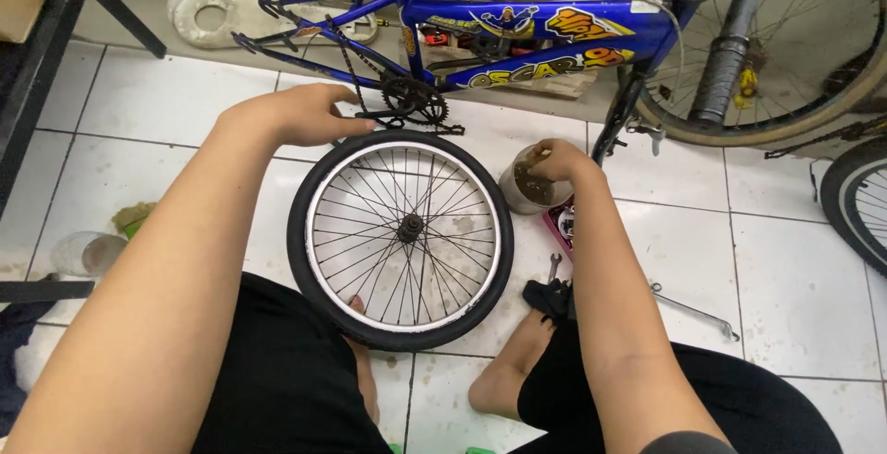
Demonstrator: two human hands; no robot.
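Lying flat on the white tiled floor (785, 260), the blue bicycle frame (517, 24) stretches left to right along the wall, its rear forks to the left, its head tube to the right, and its black chainring and chain (414, 98) hanging just beyond the loose wheel.

That black-tyred spoked bicycle wheel (400, 237) rests between the person's legs, its lower rim propped against a bare foot and thigh, so it tilts slightly up toward the camera. Being round, it has no long axis in its plane; its axle, at the dark hub (410, 227), points up and toward the viewer.

The left hand (309, 114) lies on the wheel's upper rim with fingers together and curled over the tyre, steadying rather than pinching. The right hand (557, 160) dips fingertips-first into a small round grease-smeared tub (527, 186) just right of the wheel; whether those fingers pinch anything I cannot tell.

Risks, as I judge them: greasy fingers could slip on the tyre, letting the wheel slide off the leg onto the toes. A knock from the forearm could tip the tub. The small silver open-ended spanner (552, 267) and long thin metal tool (698, 308) lie close to the bare feet and could be knelt on.
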